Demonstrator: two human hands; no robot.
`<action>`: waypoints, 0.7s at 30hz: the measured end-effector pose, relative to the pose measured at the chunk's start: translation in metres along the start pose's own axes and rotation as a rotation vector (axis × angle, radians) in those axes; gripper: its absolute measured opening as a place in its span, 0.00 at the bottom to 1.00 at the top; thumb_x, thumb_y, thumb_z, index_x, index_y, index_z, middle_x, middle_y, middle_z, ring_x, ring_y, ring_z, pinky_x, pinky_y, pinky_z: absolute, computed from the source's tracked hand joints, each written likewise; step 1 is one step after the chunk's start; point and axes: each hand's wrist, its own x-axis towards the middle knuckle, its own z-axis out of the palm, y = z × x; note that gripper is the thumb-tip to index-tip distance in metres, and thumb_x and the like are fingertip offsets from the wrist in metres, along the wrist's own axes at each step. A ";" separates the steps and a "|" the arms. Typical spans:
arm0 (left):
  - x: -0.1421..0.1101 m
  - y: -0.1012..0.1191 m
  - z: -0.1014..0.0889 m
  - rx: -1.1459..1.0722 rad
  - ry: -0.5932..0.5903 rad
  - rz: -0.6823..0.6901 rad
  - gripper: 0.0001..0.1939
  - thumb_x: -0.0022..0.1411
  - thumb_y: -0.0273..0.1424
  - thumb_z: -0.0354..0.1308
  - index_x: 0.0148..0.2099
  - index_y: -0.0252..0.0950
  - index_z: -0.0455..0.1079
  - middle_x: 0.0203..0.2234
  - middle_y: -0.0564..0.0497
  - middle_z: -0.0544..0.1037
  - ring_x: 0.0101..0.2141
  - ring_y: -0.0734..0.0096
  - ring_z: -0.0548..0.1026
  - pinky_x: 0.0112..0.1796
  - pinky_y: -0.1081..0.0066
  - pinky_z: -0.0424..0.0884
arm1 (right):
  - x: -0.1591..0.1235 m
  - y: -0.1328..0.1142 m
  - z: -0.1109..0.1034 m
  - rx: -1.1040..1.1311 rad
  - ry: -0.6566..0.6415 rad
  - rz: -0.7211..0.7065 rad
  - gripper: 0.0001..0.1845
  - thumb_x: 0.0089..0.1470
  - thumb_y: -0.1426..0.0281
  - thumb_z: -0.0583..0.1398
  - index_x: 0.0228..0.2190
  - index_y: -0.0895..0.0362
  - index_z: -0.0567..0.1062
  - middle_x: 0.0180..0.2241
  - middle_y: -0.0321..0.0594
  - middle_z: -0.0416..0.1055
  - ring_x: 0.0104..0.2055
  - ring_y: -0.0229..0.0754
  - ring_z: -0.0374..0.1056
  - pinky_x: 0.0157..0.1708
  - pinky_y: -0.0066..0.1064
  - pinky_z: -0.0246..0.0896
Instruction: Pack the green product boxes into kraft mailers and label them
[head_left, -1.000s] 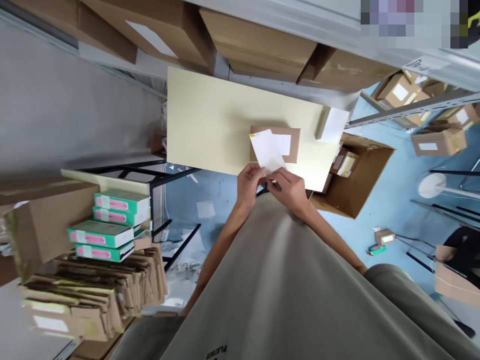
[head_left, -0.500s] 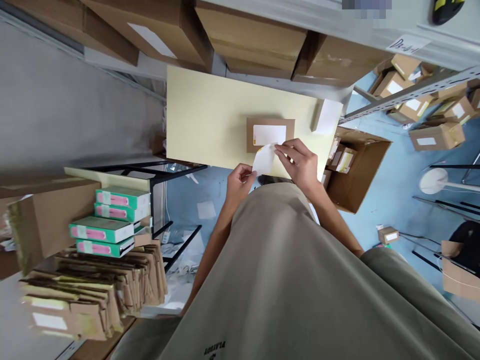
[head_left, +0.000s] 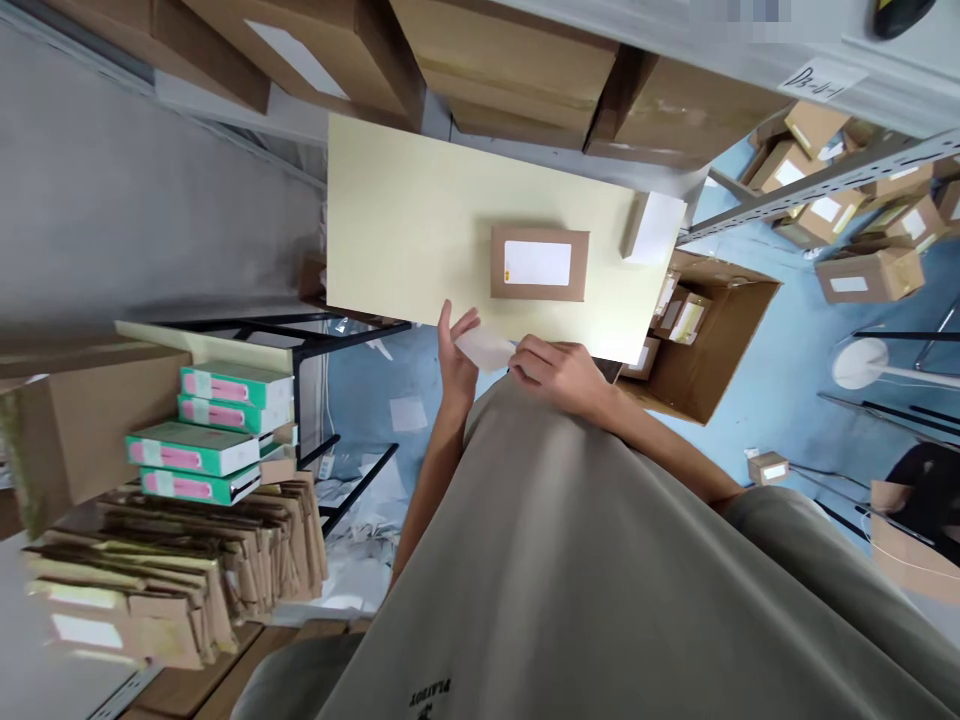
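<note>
On the cream tabletop lies a small brown cardboard box with a white label on top. In front of the table's near edge, a slip of white paper spans the gap between my hands. My right hand is closed, its fingertips pinching the slip's right end. At the other end, my left hand is open, with fingers stretched up and apart beside the paper. Whether it touches the slip I cannot tell. A white block-shaped stack stands at the table's right end.
Large cartons line the shelf behind the table. An open carton holding labelled boxes stands at the right. To the left are green-and-pink boxes and a row of folded cardboard. More parcels lie on the blue floor.
The slip has moved down and left, off the box's front edge. My right hand has moved left and towards my body. My left hand's fingers have opened and now point upward.
</note>
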 end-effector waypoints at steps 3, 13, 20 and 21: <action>0.003 -0.009 -0.004 -0.130 0.030 -0.092 0.42 0.61 0.56 0.74 0.71 0.46 0.69 0.52 0.43 0.87 0.52 0.54 0.85 0.52 0.58 0.79 | -0.004 -0.007 -0.001 0.083 0.046 0.032 0.12 0.74 0.73 0.59 0.41 0.52 0.83 0.42 0.39 0.83 0.34 0.38 0.75 0.30 0.31 0.66; 0.038 0.001 0.018 0.010 0.072 -0.162 0.23 0.62 0.54 0.73 0.44 0.40 0.80 0.40 0.48 0.85 0.40 0.65 0.83 0.43 0.66 0.80 | 0.008 0.059 0.011 0.552 0.435 0.591 0.22 0.67 0.46 0.68 0.34 0.51 0.81 0.36 0.37 0.79 0.30 0.39 0.70 0.33 0.35 0.72; 0.107 -0.001 0.049 0.386 -0.034 -0.039 0.12 0.69 0.41 0.69 0.40 0.38 0.82 0.41 0.44 0.87 0.43 0.60 0.83 0.50 0.63 0.78 | 0.027 0.145 0.046 0.559 0.497 0.845 0.29 0.63 0.39 0.66 0.31 0.53 0.79 0.33 0.41 0.80 0.36 0.45 0.74 0.43 0.40 0.73; 0.115 -0.002 0.054 0.434 -0.047 -0.038 0.10 0.69 0.39 0.68 0.40 0.38 0.82 0.40 0.45 0.87 0.42 0.60 0.83 0.50 0.62 0.78 | 0.029 0.153 0.049 0.547 0.490 0.871 0.29 0.63 0.39 0.66 0.30 0.53 0.78 0.33 0.41 0.80 0.36 0.45 0.75 0.43 0.40 0.73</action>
